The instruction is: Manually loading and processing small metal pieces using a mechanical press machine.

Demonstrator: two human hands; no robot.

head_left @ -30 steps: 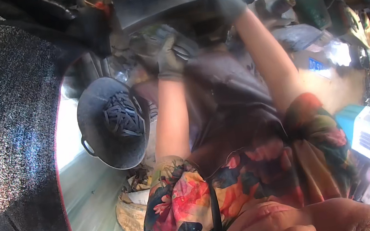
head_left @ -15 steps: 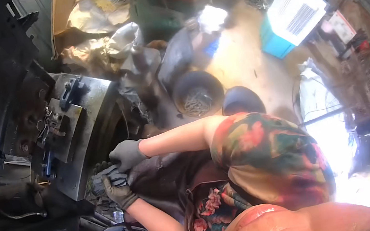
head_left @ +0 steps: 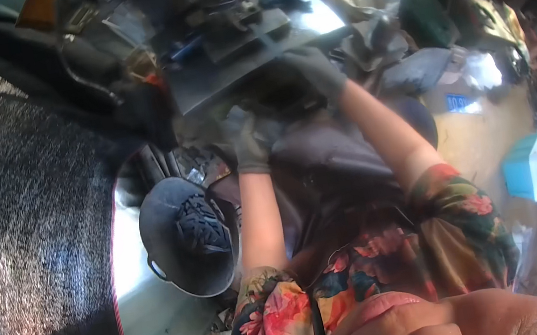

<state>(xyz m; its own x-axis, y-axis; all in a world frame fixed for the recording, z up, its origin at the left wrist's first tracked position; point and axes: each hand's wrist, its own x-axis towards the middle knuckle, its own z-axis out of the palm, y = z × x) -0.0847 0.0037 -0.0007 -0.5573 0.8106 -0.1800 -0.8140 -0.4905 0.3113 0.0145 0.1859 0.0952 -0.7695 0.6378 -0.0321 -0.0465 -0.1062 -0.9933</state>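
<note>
The right hand (head_left: 318, 70) has moved away from the left hand (head_left: 249, 146), both blurred.

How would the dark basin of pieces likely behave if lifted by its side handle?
The basin would probably tip, since that handle sits at one side. Its jumbled pieces look loose, so would likely slide. The evenly curved rim suggests it is fairly stiff.

From afar I watch through the left of two wide fisheye cameras on the wearer's head. It looks down and forward, with the floral top (head_left: 369, 257) close below and the left hand (head_left: 247, 144), right hand (head_left: 318, 72) and metal plate (head_left: 209, 86) farther off; straight edges bend toward the rim.
</note>
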